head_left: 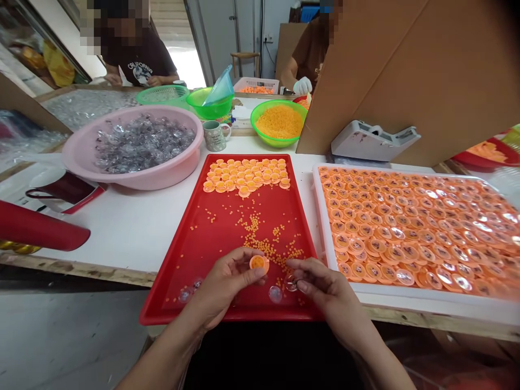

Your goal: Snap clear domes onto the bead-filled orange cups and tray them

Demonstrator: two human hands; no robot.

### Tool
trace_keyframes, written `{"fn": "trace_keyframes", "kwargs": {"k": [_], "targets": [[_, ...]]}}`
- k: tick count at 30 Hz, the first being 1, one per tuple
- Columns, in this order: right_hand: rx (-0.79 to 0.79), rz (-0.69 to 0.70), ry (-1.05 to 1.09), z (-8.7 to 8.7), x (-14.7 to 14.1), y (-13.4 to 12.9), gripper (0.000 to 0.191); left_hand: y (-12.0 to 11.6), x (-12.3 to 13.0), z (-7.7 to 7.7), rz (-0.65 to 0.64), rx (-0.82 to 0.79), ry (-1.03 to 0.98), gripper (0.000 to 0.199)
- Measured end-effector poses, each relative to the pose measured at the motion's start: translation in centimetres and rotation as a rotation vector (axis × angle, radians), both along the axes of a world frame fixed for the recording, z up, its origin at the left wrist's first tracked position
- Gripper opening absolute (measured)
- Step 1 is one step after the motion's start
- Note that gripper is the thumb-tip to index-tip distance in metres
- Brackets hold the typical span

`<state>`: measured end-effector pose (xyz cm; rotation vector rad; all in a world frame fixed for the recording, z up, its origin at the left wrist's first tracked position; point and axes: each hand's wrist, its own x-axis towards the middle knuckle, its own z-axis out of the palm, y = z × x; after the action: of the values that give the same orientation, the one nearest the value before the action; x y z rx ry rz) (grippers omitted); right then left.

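Observation:
My left hand (233, 281) is closed on an orange disc (259, 264) with a round cup in its middle, filled with small yellow-orange beads. To its right, my right hand (323, 284) pinches a clear plastic cap (291, 283) just above the red tray (162, 281). Another clear cap (275, 294) lies on the tray between the hands, and a few more sit left of my left wrist. Loose beads (260, 244) are scattered over the tray's middle. Rows of orange discs (246, 176) cover its far end.
A white tray (320, 227) full of capped orange discs stands at right. A pink basin (162, 176) of clear caps, a mug (214, 135) and a green bowl (276, 142) of beads stand beyond. Two people work across the table. A cardboard panel (390, 70) rises at back right.

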<state>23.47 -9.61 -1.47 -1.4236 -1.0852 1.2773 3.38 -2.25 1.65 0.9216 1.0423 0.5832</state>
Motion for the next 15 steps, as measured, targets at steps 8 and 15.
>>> {"fn": "trace_keyframes", "kwargs": {"k": [8, 15], "targets": [[-0.106, -0.013, 0.379, 0.64, -0.71, 0.04, 0.017, 0.18, -0.06, -0.16, 0.082, -0.061, 0.016, 0.023], [-0.119, 0.034, 0.453, 0.7, -0.81, 0.05, 0.017, 0.3, 0.16, -0.16, 0.072, -0.124, -0.048, 0.034]]}}
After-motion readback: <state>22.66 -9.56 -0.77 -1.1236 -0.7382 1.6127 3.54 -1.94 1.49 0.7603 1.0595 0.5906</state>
